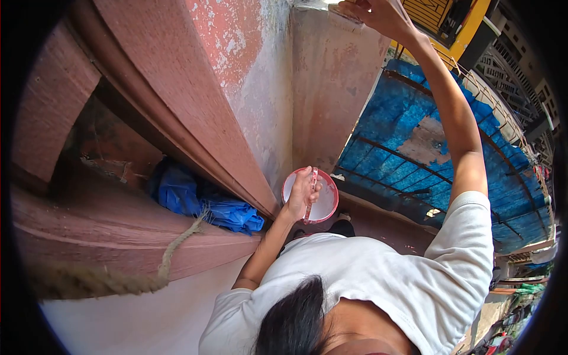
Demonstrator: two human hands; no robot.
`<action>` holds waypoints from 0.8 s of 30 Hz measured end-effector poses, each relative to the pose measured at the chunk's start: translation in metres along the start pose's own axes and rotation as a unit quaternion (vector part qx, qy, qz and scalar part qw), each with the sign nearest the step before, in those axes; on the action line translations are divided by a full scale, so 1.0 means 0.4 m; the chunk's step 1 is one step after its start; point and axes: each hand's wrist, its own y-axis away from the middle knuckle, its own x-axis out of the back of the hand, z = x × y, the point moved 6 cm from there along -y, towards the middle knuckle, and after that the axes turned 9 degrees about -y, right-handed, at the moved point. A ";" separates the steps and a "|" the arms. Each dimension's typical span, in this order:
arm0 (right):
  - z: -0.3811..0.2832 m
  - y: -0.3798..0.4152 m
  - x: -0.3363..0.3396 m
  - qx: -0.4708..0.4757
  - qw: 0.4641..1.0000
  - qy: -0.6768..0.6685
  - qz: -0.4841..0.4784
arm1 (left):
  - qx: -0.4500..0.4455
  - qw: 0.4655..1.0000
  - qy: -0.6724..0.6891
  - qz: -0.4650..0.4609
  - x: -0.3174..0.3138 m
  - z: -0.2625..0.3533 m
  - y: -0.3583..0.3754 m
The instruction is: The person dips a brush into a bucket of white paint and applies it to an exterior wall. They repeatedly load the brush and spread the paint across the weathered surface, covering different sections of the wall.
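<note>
My left hand (303,194) is closed round the red-and-white handle (313,177) of a small bucket. The bucket (324,208) has a red rim and a whitish inside, and hangs in front of my body above the floor. Stretched up and forward, my right hand (381,15) is at the top of a wall corner, fingers bent over a flat brownish thing (346,13). What that thing is, I cannot tell, as the frame edge cuts it off. Below it, the worn pinkish wall (328,77) shows stains, and the wall at its left has peeling paint (231,41).
Left of me runs a reddish-brown wooden frame (177,89), with a blue plastic bundle (204,201) in its opening and a thick rope (177,245) nearby. Torn blue sheeting (402,154) on a metal grille lies to my right. Beyond stands a yellow-framed structure (470,29).
</note>
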 end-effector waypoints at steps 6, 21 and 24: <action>-0.057 0.006 0.000 0.040 0.998 -0.024 0.031 | -0.007 1.000 0.012 0.011 0.000 0.007 -0.006; -0.007 -0.003 0.004 0.068 0.997 0.028 0.030 | 0.000 1.000 -0.009 -0.004 0.001 -0.003 -0.005; -0.028 -0.015 0.014 0.062 0.996 -0.007 0.060 | 0.003 1.000 -0.009 -0.009 -0.001 0.003 -0.011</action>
